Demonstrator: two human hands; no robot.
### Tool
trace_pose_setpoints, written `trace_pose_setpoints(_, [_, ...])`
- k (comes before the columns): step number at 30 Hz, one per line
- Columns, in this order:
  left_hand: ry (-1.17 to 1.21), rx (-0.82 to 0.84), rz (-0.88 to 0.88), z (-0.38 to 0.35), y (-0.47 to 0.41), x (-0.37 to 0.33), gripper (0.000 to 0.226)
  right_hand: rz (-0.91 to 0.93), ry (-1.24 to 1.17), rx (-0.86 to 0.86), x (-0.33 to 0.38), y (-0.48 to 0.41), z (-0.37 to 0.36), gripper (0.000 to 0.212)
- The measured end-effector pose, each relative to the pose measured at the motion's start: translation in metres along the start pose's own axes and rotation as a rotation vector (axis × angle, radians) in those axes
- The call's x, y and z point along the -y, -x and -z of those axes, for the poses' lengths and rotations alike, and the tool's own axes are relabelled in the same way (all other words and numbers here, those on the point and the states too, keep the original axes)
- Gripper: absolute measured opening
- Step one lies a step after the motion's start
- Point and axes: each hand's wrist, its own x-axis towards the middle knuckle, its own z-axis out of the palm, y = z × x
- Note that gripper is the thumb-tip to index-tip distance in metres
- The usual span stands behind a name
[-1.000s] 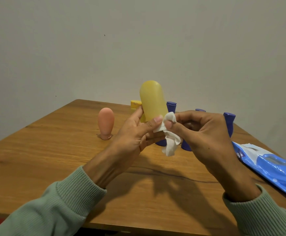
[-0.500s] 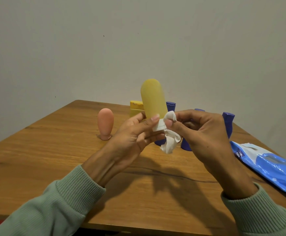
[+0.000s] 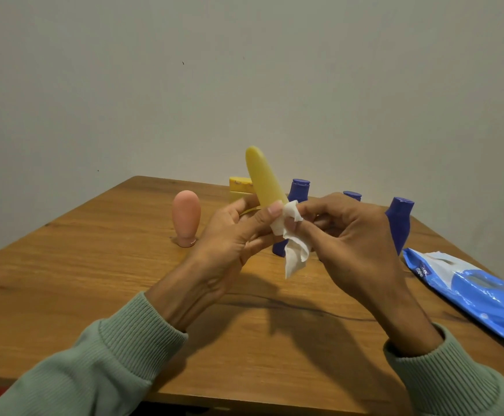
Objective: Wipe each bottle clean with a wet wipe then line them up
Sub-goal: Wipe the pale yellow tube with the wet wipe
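Observation:
My left hand (image 3: 232, 238) grips the lower end of a yellow bottle (image 3: 264, 178), held above the table with its rounded end up and tilted left. My right hand (image 3: 347, 238) pinches a crumpled white wet wipe (image 3: 292, 235) against the bottle's lower end; the wipe's tail hangs down. A peach bottle (image 3: 186, 216) stands on the table to the left. Three blue bottles stand behind my hands: one (image 3: 298, 190) in the middle, one (image 3: 352, 195) mostly hidden, one (image 3: 399, 223) at the right.
A second yellow bottle (image 3: 240, 189) stands at the back, partly behind the held one. A blue wet-wipe pack (image 3: 467, 289) lies at the right edge of the wooden table (image 3: 94, 280). A grey wall rises behind the table.
The yellow bottle has turned in my left hand, now showing a narrower side and leaning more to the left. The wipe stays at its lower end.

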Motion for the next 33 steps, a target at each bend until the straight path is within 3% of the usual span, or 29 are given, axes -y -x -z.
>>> trace_pose_setpoints(8, [0.011, 0.021, 0.038, -0.001, 0.002, -0.002, 0.050, 0.024, -0.028, 0.048, 0.006, 0.002, -0.004, 0.016])
trace_pose_setpoints(18, [0.004, 0.072, 0.043, -0.002, 0.004, -0.003, 0.051, -0.073, -0.165, 0.105, 0.013, 0.000, 0.002, 0.013])
trace_pose_setpoints(22, [0.012, 0.084, 0.040, -0.002, 0.005, -0.004, 0.050, -0.130, -0.295, 0.072, 0.013, -0.001, 0.007, 0.015])
trace_pose_setpoints(33, [0.051, 0.149, 0.082, -0.002, 0.005, -0.004, 0.045, -0.212, -0.318, 0.042, 0.008, -0.002, 0.009, 0.012])
